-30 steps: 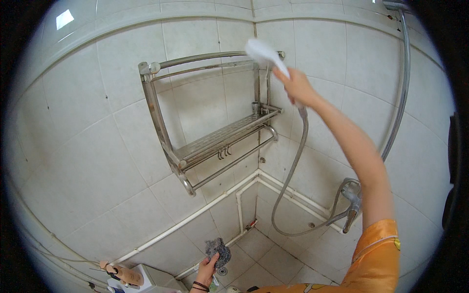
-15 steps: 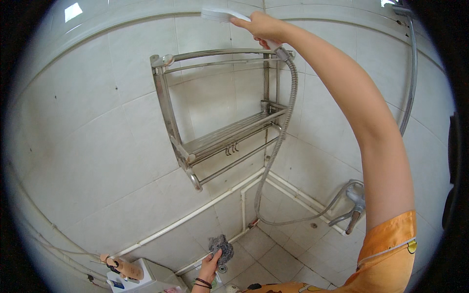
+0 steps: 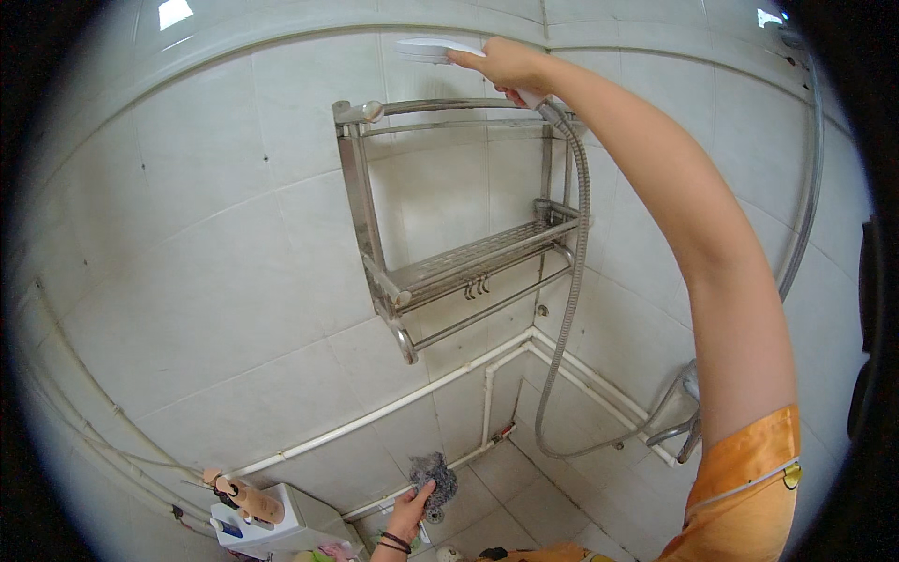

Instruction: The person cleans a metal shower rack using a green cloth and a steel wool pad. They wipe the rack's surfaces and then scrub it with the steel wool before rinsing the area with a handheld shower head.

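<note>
High up, my right hand [image 3: 515, 70] is closed around the handle of a white shower head [image 3: 435, 49]. The head points left, above a metal wall rack [image 3: 487, 248] with a slatted shelf, rails and small hooks. From the handle hangs a ribbed metal hose [image 3: 582, 201], looping down past the rack's right side toward a wall tap [image 3: 691, 412], partly behind my arm. No water can be made out. Low in the view, my left hand [image 3: 407, 515] grips a grey, shaggy scourer [image 3: 434, 480], held over the tiled floor.
At lower left a white cabinet [image 3: 309, 520] carries a peach pump bottle [image 3: 257, 503] and other items. White pipes [image 3: 375, 412] run along the tiled walls into the corner. A metal riser pipe [image 3: 810, 187] stands at the right, and a floor drain [image 3: 434, 515] lies beside the scourer.
The rack, corner and tap have shifted rightward in the picture as my view turned left. Relative to the rack, the shower head is farther left. Both hands keep their holds.
</note>
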Tool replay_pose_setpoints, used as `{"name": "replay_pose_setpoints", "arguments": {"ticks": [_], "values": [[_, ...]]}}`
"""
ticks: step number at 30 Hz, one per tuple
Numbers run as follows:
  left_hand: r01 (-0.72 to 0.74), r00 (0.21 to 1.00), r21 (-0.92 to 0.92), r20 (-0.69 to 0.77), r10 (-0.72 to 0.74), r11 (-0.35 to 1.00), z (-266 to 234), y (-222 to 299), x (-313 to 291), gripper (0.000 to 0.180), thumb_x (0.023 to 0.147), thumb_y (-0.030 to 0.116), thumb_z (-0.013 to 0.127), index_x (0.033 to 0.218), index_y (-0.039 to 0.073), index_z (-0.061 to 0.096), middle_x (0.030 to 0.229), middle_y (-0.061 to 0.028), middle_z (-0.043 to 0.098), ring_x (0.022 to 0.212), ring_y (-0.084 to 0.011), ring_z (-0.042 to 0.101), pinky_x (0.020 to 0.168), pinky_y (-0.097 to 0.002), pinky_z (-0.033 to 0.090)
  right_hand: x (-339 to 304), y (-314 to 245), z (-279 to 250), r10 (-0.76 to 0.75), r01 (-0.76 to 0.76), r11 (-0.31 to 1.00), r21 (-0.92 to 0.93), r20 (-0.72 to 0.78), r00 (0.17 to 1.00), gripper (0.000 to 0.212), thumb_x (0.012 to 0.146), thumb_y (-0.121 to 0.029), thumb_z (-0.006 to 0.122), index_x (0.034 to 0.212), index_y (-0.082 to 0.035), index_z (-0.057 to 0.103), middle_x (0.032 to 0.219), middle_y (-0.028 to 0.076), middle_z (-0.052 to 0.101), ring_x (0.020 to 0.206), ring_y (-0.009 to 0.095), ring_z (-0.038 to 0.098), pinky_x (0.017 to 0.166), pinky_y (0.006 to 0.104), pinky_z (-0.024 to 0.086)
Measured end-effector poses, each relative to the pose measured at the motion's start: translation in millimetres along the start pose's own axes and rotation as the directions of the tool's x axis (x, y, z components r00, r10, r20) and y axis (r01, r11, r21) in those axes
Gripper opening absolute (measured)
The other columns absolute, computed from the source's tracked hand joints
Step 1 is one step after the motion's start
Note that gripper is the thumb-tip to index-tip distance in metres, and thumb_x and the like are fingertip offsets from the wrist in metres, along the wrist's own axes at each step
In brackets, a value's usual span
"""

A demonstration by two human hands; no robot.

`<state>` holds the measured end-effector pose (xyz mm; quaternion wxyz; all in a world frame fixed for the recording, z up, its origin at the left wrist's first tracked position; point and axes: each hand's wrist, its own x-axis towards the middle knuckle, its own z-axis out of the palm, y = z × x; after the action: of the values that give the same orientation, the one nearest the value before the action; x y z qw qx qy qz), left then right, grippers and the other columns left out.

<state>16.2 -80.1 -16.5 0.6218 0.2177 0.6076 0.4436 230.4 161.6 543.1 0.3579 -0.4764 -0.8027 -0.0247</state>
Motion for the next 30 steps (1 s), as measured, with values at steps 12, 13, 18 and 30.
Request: {"name": "replay_pose_setpoints", "arguments": {"ticks": [12, 13, 18, 30], "values": [[-0.029, 0.999, -0.021, 0.038, 0.030, 0.999, -16.7, -20.6, 16.5, 0.034, 0.075, 0.036, 0.074, 0.067, 0.010, 0.052, 0.057, 0.0054, 0.043, 0.043, -0.0056, 0.033, 0.039, -0.0237, 0.024, 13.0, -33.1, 20.9, -0.058, 0.058, 0.993, 0.106, -0.005, 0.998, 0.064, 0.084, -0.056, 0.050, 0.078, 0.008, 0.047, 0.055, 0.008, 0.043, 0.038, 0.015, 0.043, 0.031, 0.0330, 0.036], [-0.029, 0.999, -0.015, 0.026, 0.030, 0.999, -15.8, -20.5, 16.4, 0.034, 0.075, 0.036, 0.074, 0.066, 0.011, 0.052, 0.057, 0.0055, 0.043, 0.043, -0.0056, 0.033, 0.039, -0.0237, 0.023, 14.3, -33.1, 22.6, -0.062, 0.065, 0.991, 0.119, -0.023, 0.998, 0.064, 0.084, -0.056, 0.051, 0.075, 0.007, 0.047, 0.054, 0.009, 0.044, 0.037, 0.017, 0.043, 0.031, 0.0344, 0.035], [0.007, 1.000, -0.013, -0.024, -0.007, 1.000, -7.4, -8.4, 3.6, 0.035, 0.074, 0.036, 0.075, 0.067, 0.012, 0.050, 0.057, 0.0062, 0.041, 0.043, -0.0055, 0.032, 0.039, -0.0239, 0.022, 22.6, -30.8, 31.0, -0.081, 0.096, 0.987, 0.127, -0.116, 0.990, 0.063, 0.084, -0.055, 0.051, 0.070, 0.007, 0.047, 0.053, 0.012, 0.046, 0.035, 0.021, 0.043, 0.029, 0.0371, 0.032], [-0.020, 1.000, -0.020, 0.008, 0.020, 1.000, -17.1, -16.3, 11.9, 0.034, 0.075, 0.038, 0.073, 0.073, 0.008, 0.055, 0.061, 0.0043, 0.046, 0.047, -0.0074, 0.036, 0.042, -0.0231, 0.026, 14.5, -7.8, 27.5, -0.086, 0.087, 0.996, 0.008, -0.046, 0.995, 0.066, 0.085, -0.052, 0.049, 0.065, 0.011, 0.051, 0.048, 0.014, 0.048, 0.036, 0.024, 0.050, 0.030, 0.0386, 0.040]]}}
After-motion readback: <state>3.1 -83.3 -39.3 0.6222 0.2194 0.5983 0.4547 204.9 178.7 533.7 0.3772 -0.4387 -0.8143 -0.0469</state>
